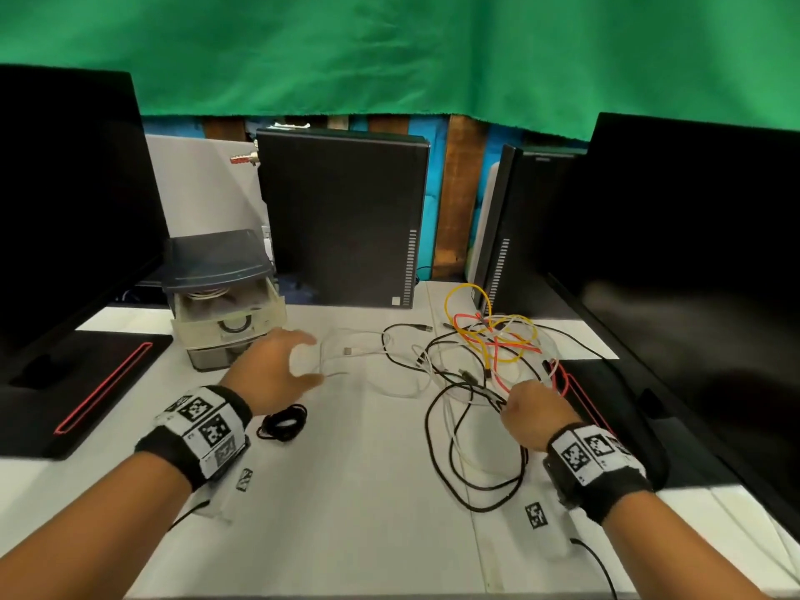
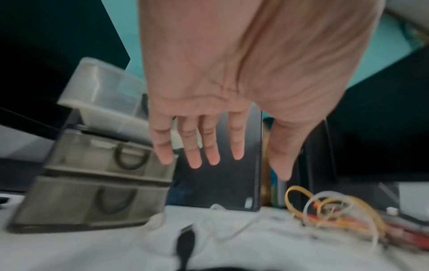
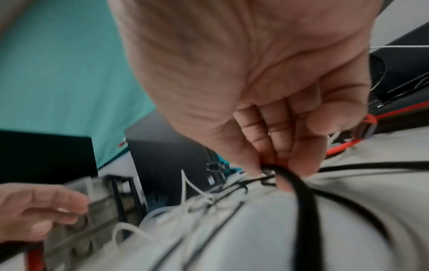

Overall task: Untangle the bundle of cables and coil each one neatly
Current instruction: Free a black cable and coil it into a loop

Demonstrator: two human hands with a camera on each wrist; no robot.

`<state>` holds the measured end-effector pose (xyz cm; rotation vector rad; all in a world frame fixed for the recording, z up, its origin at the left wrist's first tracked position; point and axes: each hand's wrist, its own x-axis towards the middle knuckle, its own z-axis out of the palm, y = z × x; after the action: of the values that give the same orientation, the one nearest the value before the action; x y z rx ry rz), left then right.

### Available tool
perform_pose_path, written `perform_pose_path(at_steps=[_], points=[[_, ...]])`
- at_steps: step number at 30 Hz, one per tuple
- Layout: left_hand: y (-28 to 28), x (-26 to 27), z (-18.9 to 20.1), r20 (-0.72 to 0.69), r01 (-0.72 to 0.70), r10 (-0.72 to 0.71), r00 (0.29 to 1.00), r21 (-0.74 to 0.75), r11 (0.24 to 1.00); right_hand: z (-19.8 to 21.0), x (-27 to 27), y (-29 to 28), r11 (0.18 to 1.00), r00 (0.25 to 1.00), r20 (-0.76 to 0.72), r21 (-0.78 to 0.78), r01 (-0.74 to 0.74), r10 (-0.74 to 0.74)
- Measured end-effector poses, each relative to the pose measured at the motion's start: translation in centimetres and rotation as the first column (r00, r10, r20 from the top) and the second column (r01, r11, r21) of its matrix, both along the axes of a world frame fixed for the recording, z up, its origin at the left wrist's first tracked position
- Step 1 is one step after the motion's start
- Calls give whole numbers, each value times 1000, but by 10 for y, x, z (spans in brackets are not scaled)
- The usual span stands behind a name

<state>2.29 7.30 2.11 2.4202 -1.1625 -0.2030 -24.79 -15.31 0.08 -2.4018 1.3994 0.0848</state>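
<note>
Under the right hand (image 1: 534, 411), a pinched black cable (image 1: 437, 443); left hand (image 1: 277, 370) spread, empty.

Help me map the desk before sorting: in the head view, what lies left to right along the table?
Red-edged black mat → drawer box → left hand → white cable → tangled cables → right hand.

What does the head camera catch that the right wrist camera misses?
Only the head view shows the small coiled black cable near the left wrist, the yellow cable, and both monitors. Only the right wrist view shows the right hand's fingertips pinching a black cable. Both show the left hand open, the white cables and the drawer box.
</note>
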Motion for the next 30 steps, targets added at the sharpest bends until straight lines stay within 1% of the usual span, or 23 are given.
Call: perform_pose_path(at_steps=[1, 2, 4, 5, 7, 9, 11, 13, 15, 16, 17, 18, 19, 20, 21, 22, 23, 24, 25, 26, 27, 28, 30], points=[[-3, -8, 7, -20, 25, -28, 999, -108, 994, 2, -3, 0, 1000, 991, 131, 20, 23, -26], [-7, -18, 14, -34, 54, -62, 997, -202, 978, 5, -5, 3, 998, 959, 280, 51, 33, -46], [-17, -44, 26, -51, 116, -141, 989, -328, 937, 15, -9, 17, 996, 850, 525, 87, -16, -33], [-20, -56, 29, -45, 161, -190, 981, -368, 916, 22, -9, 26, 994, 807, 591, 84, -72, 8], [-25, -82, 34, 20, 291, -306, 952, -376, 880, 34, -8, 47, 976, 763, 635, 61, -210, 124], [-30, -102, 29, 94, 422, -413, 906, -277, 863, 42, -7, 64, 950, 727, 657, 53, -307, 198], [-33, -115, 17, 89, 471, -463, 882, -189, 861, 44, -5, 71, 937, 694, 691, 71, -343, 201], [-33, -120, 6, -1, 455, -464, 886, -199, 868, 40, -4, 72, 929, 687, 701, 99, -358, 190], [-31, -123, -3, -92, 429, -450, 888, -185, 884, 36, -5, 71, 919, 706, 679, 121, -374, 198], [-30, -124, -6, -166, 406, -438, 883, -194, 893, 34, -5, 71, 914, 717, 665, 129, -386, 209], [-27, -122, -6, -305, 349, -413, 858, -243, 905, 34, -4, 72, 906, 716, 661, 131, -402, 222], [-24, -121, -3, -490, 243, -382, 783, -324, 914, 34, -3, 72, 901, 706, 670, 127, -414, 230], [-21, -117, 1, -668, 91, -347, 659, -386, 918, 34, -1, 73, 903, 684, 693, 114, -415, 227], [-18, -112, 7, -796, -72, -317, 516, -409, 910, 33, 1, 72, 912, 655, 726, 95, -400, 211], [-16, -107, 13, -871, -204, -314, 378, -409, 889, 32, 3, 70, 923, 619, 765, 87, -375, 179], [-14, -102, 20, -909, -297, -337, 244, -401, 867, 30, 4, 68, 927, 574, 809, 113, -358, 124], [-11, -99, 28, -921, -359, -369, 124, -388, 849, 29, 5, 68, 915, 533, 845, 180, -360, 43], [-8, -98, 36, -918, -395, -396, 35, -377, 838, 28, 6, 70, 885, 504, 863, 271, -378, -49], [-6, -100, 41, -910, -408, -415, -15, -373, 833, 27, 7, 72, 843, 489, 863, 355, -403, -129], [-3, -103, 46, -904, -407, -426, -35, -376, 832, 25, 9, 76, 809, 486, 856, 406, -425, -175], [0, -108, 50, -899, -405, -436, -32, -388, 828, 23, 10, 79, 800, 495, 851, 415, -432, -174], [3, -112, 54, -890, -420, -456, -9, -410, 810, 20, 13, 84, 813, 510, 849, 393, -430, -140], [7, -116, 58, -854, -498, -518, 53, -472, 728, 14, 19, 97, 837, 538, 842, 322, -442, -40]])
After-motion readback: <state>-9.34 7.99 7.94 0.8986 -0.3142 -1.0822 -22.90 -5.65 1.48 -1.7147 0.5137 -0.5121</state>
